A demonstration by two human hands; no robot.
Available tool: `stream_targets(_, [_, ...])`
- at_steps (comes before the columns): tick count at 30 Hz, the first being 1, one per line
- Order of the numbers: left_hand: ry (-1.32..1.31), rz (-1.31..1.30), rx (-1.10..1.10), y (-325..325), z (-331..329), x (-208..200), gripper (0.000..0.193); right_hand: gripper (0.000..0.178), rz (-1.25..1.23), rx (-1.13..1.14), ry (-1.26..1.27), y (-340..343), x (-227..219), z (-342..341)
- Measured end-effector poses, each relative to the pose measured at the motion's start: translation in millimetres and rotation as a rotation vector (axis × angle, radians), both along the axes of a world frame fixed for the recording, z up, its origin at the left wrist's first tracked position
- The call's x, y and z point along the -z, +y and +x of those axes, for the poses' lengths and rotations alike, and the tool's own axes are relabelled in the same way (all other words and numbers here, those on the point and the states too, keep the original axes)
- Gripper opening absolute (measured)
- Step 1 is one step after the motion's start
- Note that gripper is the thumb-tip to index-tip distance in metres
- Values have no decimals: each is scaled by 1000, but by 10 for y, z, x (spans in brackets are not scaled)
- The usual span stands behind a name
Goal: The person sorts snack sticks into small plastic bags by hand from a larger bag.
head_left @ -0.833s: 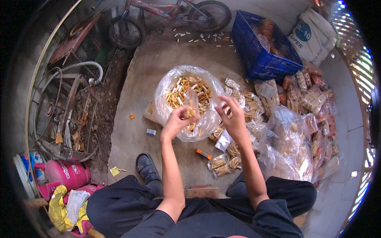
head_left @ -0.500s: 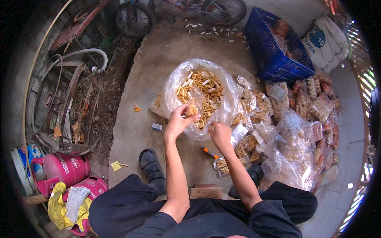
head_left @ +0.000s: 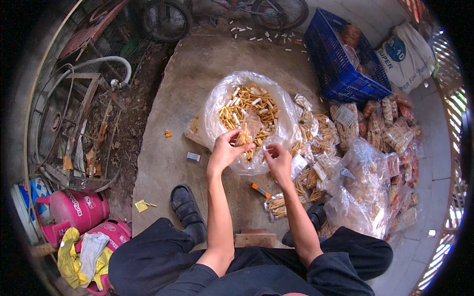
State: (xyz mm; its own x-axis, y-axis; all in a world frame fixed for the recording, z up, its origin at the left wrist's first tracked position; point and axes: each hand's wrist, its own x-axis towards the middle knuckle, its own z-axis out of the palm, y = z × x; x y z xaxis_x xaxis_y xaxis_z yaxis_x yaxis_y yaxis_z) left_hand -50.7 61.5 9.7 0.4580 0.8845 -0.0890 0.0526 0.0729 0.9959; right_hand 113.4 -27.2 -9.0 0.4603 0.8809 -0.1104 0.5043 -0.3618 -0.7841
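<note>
A large clear plastic bag (head_left: 213, 106) stands wide-mouthed on the floor in front of me, full of thin tan sticks (head_left: 263, 103) with some white pieces among them. Over its near side, my left hand (head_left: 228, 152) grips a small clear plastic bag (head_left: 252, 123) with several yellowish pieces in its lower part. My right hand (head_left: 279, 162) is at the near right rim of the large bag, fingers bent and pinched together. What is between those fingertips, if anything, is too small to make out.
Filled stick packets (head_left: 316, 133) lie right of the bag, beside a crumpled clear bag (head_left: 363, 182). An orange-and-black cutter (head_left: 260, 190) and a small blue-white box (head_left: 193, 157) lie on the floor. A blue crate (head_left: 340, 64) stands far right; pink gas cylinders (head_left: 79, 209) lie left.
The small bag has tipped more upright in my left hand, its pieces now spread higher. My right hand has shifted slightly right and turned, its fingers still pinched.
</note>
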Motion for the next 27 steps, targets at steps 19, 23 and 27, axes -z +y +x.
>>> stream_targets(19, [24, 135, 151, -89, 253, -571, 33, 15, 794, -118, -217, 129, -1503, 26])
stream_targets(23, [38, 141, 167, -89, 258, -606, 36, 14, 804, 72, -9, 49, -1509, 67])
stream_targets(27, [39, 145, 160, -104, 246, -681, 30, 14, 832, 60, -87, 19, -1601, 43])
